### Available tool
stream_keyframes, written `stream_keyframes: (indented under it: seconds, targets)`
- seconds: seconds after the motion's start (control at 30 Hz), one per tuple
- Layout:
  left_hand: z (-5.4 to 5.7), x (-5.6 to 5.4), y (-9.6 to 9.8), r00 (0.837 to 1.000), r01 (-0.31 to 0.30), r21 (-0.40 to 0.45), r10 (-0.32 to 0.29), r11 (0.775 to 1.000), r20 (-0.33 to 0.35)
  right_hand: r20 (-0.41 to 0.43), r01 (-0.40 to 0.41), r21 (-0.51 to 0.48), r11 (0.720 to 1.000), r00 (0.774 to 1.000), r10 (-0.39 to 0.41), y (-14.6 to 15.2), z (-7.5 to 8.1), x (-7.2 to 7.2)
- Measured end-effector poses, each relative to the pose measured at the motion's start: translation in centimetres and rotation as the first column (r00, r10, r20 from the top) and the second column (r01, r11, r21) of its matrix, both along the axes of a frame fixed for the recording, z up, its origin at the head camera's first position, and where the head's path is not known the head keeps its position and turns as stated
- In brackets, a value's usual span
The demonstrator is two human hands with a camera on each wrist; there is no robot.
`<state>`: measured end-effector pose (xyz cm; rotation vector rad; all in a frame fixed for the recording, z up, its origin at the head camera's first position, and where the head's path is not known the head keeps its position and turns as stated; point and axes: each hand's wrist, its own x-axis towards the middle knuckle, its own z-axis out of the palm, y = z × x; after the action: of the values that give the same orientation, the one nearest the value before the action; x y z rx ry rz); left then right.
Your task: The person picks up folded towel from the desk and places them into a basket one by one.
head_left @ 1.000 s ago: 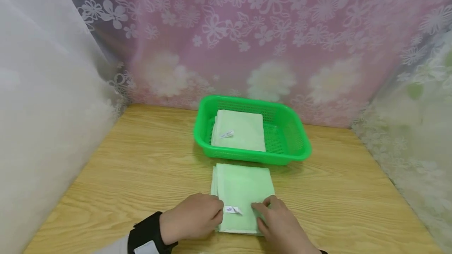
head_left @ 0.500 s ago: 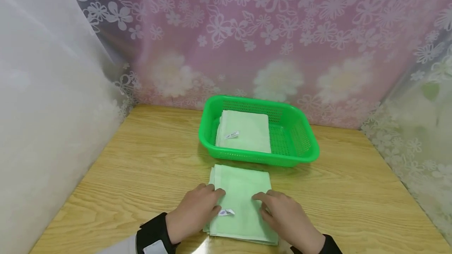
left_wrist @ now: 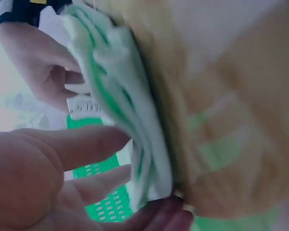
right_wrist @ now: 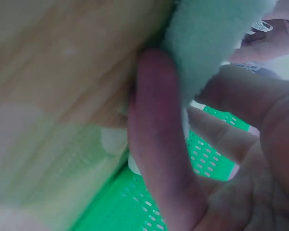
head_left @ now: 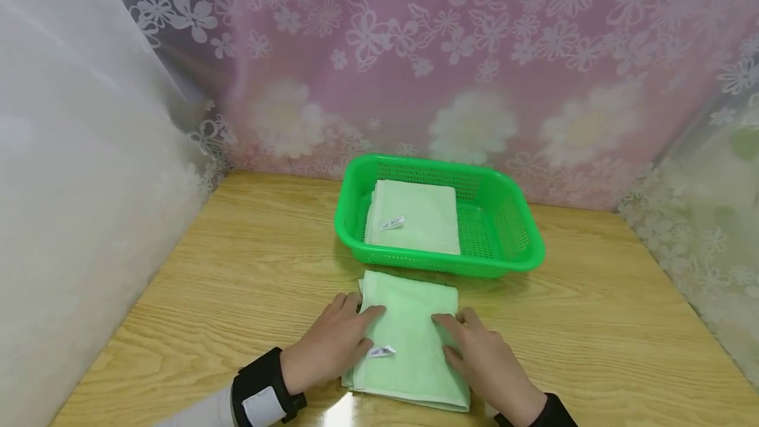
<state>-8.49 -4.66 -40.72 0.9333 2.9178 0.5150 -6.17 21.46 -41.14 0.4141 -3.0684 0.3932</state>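
A folded light green towel [head_left: 409, 348] with a small white label lies on the table before the basket. My left hand [head_left: 332, 341] holds its left side; in the left wrist view the thumb [left_wrist: 96, 144] presses the layered folds while other fingers reach under the far corner. At the right side my right hand [head_left: 489, 361] grips the towel, its thumb on top and, in the right wrist view, fingers [right_wrist: 159, 120] tucked along the lower edge. A second folded towel [head_left: 415, 216], paler and also labelled, sits inside the green basket [head_left: 439, 262], toward its left end.
The wooden table [head_left: 249, 269] runs out to both sides of the hands. A pink floral curtain [head_left: 379, 84] hangs behind the basket, and whitish sheets border the table at left and right.
Both hands have shifted slightly up the towel's sides, away from the person. The left fingers, earlier bunched at the towel's left edge by the label, now spread along that side.
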Motion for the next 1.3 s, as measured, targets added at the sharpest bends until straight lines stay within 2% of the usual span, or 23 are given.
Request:
stream_keyframes:
  seconds: [0.2, 0.3, 0.4, 0.47, 0.6, 0.7, 0.87, 0.97, 1.1, 1.3]
  targets:
    - [0.0, -0.3, 0.3, 0.991, -0.044, 0.107, 0.029, 0.993, 0.133, 0.089, 0.043, -0.068, 0.997, 0.995, -0.037, -0.2, 0.2, -0.3]
    - [0.1, -0.5, 0.2, 0.971, -0.082, 0.187, 0.037, 0.979, 0.235, 0.132, 0.071, -0.084, 0.994, 0.989, -0.06, -0.2, 0.3, -0.3]
    - [0.2, -0.8, 0.0, 0.955, -0.099, 0.236, 0.026, 0.967, 0.296, 0.164, 0.094, -0.102, 0.99, 0.984, -0.076, -0.2, 0.3, -0.5]
    - [0.3, -1.0, -0.1, 0.951, -0.1, 0.247, 0.02, 0.964, 0.308, 0.167, 0.098, -0.109, 0.989, 0.983, -0.079, -0.1, 0.3, -0.5]
    - [0.9, -0.9, -0.2, 0.955, -0.082, 0.225, 0.011, 0.971, 0.297, 0.158, 0.094, -0.138, 0.986, 0.985, -0.072, -0.3, 0.8, -0.1]
    - [2.3, -0.5, -0.5, 0.958, -0.071, 0.213, 0.007, 0.975, 0.285, 0.148, 0.052, -0.188, 0.981, 0.989, -0.024, -0.1, 2.0, 0.4]
    - [6.2, 0.3, -1.6, 0.945, -0.105, 0.229, 0.026, 0.968, 0.326, 0.088, -0.086, -0.31, 0.947, 0.989, 0.119, 1.2, 5.5, 1.7]
    - [8.1, 0.6, -2.1, 0.942, -0.116, 0.246, 0.028, 0.962, 0.335, 0.04, -0.133, -0.356, 0.925, 0.987, 0.158, 1.9, 7.4, 2.1]
    - [9.4, 0.6, -2.5, 0.951, -0.103, 0.257, 0.019, 0.961, 0.309, 0.021, -0.165, -0.389, 0.906, 0.982, 0.188, 2.1, 9.0, 1.8]
    - [11.0, -0.9, -2.5, 0.954, -0.123, 0.272, 0.037, 0.954, 0.299, 0.067, -0.136, -0.413, 0.9, 0.981, 0.179, 2.1, 10.9, -0.1]
